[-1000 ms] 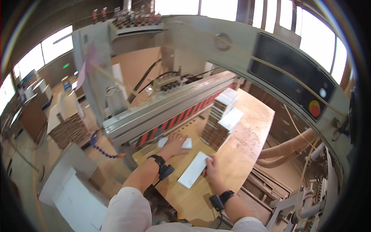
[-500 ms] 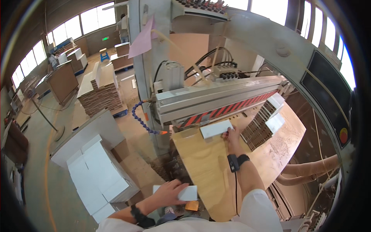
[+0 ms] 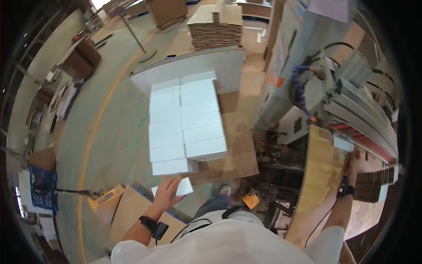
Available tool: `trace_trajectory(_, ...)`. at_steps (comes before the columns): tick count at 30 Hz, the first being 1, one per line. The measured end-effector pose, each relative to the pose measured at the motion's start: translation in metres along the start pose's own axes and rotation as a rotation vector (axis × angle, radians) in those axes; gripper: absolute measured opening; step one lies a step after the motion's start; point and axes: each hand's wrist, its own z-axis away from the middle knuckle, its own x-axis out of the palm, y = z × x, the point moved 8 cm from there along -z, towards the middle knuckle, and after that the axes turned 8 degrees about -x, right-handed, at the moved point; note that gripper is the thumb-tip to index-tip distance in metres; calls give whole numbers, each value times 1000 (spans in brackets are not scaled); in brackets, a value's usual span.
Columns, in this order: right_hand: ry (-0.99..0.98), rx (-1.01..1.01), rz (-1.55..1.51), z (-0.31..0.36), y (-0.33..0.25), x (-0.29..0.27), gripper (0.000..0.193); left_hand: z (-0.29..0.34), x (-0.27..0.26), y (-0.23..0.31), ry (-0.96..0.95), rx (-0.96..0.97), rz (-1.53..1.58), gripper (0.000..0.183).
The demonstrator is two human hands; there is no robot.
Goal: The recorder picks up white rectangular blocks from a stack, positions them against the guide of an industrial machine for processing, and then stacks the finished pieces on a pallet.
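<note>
My left hand (image 3: 166, 194) grips a small white rectangular board (image 3: 185, 187), thumb toward me and fingers over its top. It hovers by the near edge of a stack of white boards (image 3: 203, 116) laid in two columns. Out to the right, my right hand (image 3: 353, 159) is closed at the end of another white board (image 3: 342, 144), which lies on the yellowish machine table (image 3: 314, 176) below the machine's metal beam. Its fingers are partly hidden and small in the view. Beside that hand stands a pile of narrow boards (image 3: 373, 185), edges showing.
A large upright white panel (image 3: 233, 72) stands behind the stack. Brown sheet (image 3: 246, 163) lies under it. The grey machine column (image 3: 285, 66) with a blue segmented hose (image 3: 296, 90) rises at right. A yellow pallet-truck part (image 3: 107, 202) and blue crate (image 3: 43, 189) are at left.
My view has swung left and down, bringing the white stack to the middle. My left hand has carried its board left to the stack's near edge; my right hand stays at the board on the table.
</note>
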Motion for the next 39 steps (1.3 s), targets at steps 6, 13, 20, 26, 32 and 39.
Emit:
trace_trajectory(6, 304, -251, 210, 88, -57, 4, 30, -49, -2, -38, 58, 49, -93, 61)
trace_trajectory(13, 228, -170, 109, 153, -58, -11, 21, -65, 10, -47, 58, 174, -166, 56)
trace_trajectory(20, 267, -144, 73, 160, -65, 1, 18, -72, 20, -45, 2, 235, -126, 56)
trace_trajectory(26, 138, -162, 34, 164, -72, 9, 12, -62, 29, -57, 12, 223, -58, 54)
trace_trajectory(32, 336, 1, -99, 172, -73, 4, 16, -69, 26, -43, 91, 439, -105, 53)
trace_trajectory(39, 197, -138, -20, 176, -141, -40, 17, -65, 19, -23, 99, 453, -98, 54)
